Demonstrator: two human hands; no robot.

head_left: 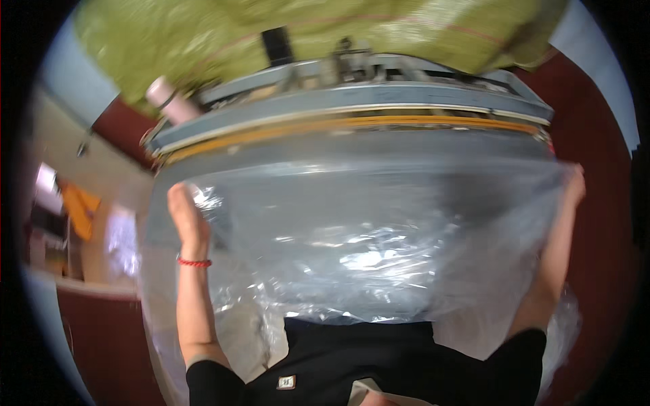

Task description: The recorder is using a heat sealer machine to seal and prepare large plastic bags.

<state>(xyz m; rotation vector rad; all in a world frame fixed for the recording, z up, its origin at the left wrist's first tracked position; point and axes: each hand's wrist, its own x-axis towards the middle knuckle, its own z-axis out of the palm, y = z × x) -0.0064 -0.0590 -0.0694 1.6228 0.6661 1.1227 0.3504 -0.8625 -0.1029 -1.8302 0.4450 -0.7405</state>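
Observation:
A wide clear plastic sheet [325,203] is stretched between my two hands over a grey work surface [406,143]. Its far edge runs nearly straight from one hand to the other, and its wrinkled, shiny near part hangs toward my body. On the left, my left hand [183,206] is closed on one corner; a red bracelet [194,261] circles that wrist. Far out at the right, my right hand [575,184] grips the opposite corner, its fingers partly blurred. Both arms reach forward, raised above the surface.
Behind the surface stands a blue-grey metal machine frame [352,100] with an orange strip [352,124] along its front. A pink bottle [172,101] leans at its left end. A yellow-green tarp [420,34] covers the back. Shelves with an orange cloth [81,208] are at the left.

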